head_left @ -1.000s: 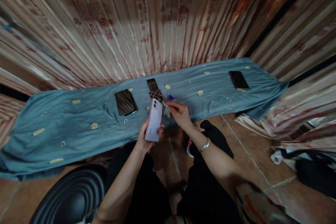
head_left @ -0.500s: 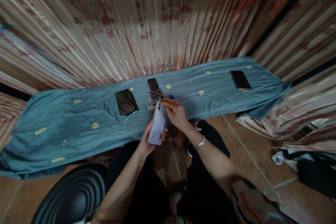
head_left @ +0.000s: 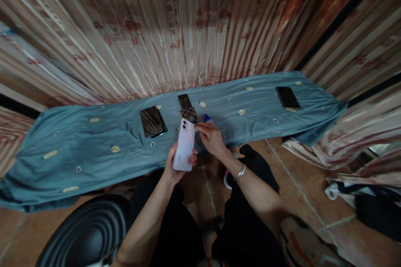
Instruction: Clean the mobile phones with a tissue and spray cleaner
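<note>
My left hand (head_left: 175,167) grips a pale lilac phone (head_left: 184,145) by its lower half, back side up, over the near edge of a long blue cloth (head_left: 94,150). My right hand (head_left: 212,139) is closed in a pinch at the phone's upper right edge; what it pinches is too small to make out. Just beyond the phone lie a checkered phone (head_left: 189,113) and a dark phone (head_left: 184,101). A small blue-capped item (head_left: 207,118) sits beside my right fingers.
A dark patterned phone (head_left: 152,121) lies left of centre on the cloth and a black phone (head_left: 288,97) at its right end. A striped curtain (head_left: 200,29) hangs behind. A black ribbed stool (head_left: 87,233) stands at lower left; bags lie at right on the tiled floor.
The lilac phone tilted right half a second ago and is now more upright again. My right hand stayed at its upper edge, shifting slightly down and right.
</note>
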`<state>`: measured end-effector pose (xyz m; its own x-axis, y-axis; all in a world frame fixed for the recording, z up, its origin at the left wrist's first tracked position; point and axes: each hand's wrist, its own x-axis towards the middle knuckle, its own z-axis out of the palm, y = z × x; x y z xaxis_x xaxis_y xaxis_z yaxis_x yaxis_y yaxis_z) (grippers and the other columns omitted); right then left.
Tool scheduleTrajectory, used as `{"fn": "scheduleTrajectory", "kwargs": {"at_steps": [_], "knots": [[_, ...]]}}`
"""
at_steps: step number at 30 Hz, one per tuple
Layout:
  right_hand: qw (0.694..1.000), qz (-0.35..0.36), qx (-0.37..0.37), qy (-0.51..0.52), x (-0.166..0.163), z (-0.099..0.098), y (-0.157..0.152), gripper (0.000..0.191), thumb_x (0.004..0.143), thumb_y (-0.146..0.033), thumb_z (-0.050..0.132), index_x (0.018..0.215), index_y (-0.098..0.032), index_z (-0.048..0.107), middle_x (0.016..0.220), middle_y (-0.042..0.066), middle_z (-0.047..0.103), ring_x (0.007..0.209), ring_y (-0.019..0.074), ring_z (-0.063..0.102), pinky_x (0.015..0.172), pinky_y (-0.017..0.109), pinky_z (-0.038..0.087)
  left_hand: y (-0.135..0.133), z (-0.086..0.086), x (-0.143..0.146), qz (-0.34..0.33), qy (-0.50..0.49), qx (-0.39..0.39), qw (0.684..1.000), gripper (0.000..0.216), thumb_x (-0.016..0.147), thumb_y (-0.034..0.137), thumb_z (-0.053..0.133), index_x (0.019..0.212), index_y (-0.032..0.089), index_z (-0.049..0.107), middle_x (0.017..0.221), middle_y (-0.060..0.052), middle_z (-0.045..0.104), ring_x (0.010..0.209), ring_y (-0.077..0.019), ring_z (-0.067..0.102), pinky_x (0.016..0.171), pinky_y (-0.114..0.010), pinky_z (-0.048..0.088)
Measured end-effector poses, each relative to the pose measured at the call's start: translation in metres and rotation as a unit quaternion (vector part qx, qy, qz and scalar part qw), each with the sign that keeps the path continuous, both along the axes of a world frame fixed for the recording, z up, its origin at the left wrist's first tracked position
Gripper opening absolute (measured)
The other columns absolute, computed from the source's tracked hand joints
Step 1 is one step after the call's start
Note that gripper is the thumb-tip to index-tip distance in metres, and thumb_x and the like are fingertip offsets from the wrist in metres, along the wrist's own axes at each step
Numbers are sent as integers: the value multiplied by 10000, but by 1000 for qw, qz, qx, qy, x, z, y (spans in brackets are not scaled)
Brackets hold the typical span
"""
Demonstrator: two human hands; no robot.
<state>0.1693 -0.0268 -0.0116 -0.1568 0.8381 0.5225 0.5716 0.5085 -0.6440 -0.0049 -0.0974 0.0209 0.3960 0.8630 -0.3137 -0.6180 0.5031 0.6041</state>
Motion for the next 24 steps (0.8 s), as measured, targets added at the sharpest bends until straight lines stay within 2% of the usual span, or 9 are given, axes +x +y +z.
{"fn": "scheduleTrajectory", "kwargs": {"at_steps": [9,17,24], "knots": [[1000,15,-8,13,-7,-1,-6,391,871,-47,521,1094,-231,784,1162,84,769,1078,233,702,991,420,556,3,1,-1,27,-11,-12,1000,680,702,608,760,1126,85,666,812,-102,695,575,-134,548,493,-229,414],[999,-20,-1,26,-2,1,-1,381,869,-65,521,1073,-245,788,1166,62,770,1089,228,689,1007,405,550,-3,-1,3,-2,17,3,1000,701,708,608,773,1160,85,656,837,-95,702,583,-131,566,503,-230,408],[999,-10,-5,37,0,7,-1,371,879,-86,531,1080,-267,785,1186,44,764,1105,226,681,1028,422,546,-6,-4,10,-17,47,13,999,568,794,562,710,1132,111,640,801,-79,714,567,-134,586,513,-238,421]]}}
